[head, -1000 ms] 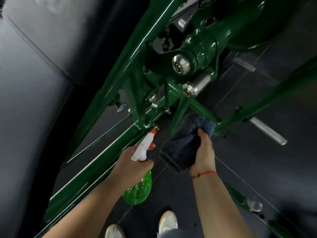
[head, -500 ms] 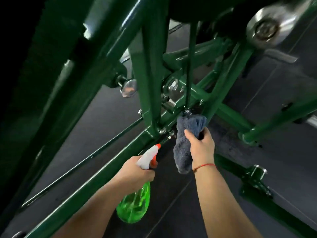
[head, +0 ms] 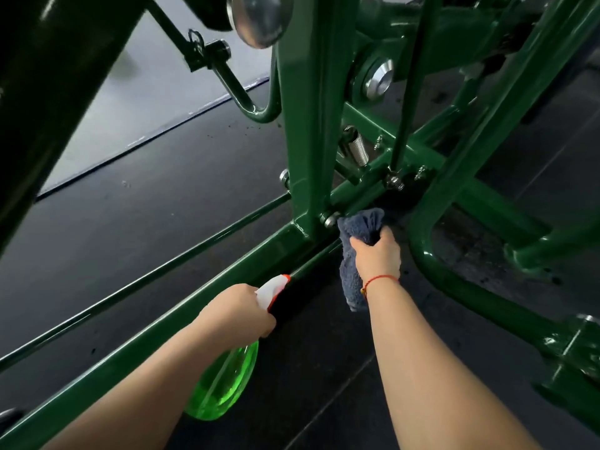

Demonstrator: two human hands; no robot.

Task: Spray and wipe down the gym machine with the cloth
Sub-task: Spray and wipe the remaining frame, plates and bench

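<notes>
Dropped lower toward the machine's rail (head: 156, 342) since half a second ago. Grips the spray bottle (head: 224, 384) by its neck in the left hand (head: 238, 308), nozzle pointing up along the rail. Bunches the cloth (head: 358, 228) in the right hand's (head: 376, 254) curled fingers, touching the bolts (head: 329, 219) just left of the knuckles; nearer hand for wiping.

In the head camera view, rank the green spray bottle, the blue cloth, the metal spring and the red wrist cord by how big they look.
1. spray bottle, largest, though nearest the camera.
2. cloth, partly hidden by the right hand.
3. spring.
4. red wrist cord, smallest.
</notes>
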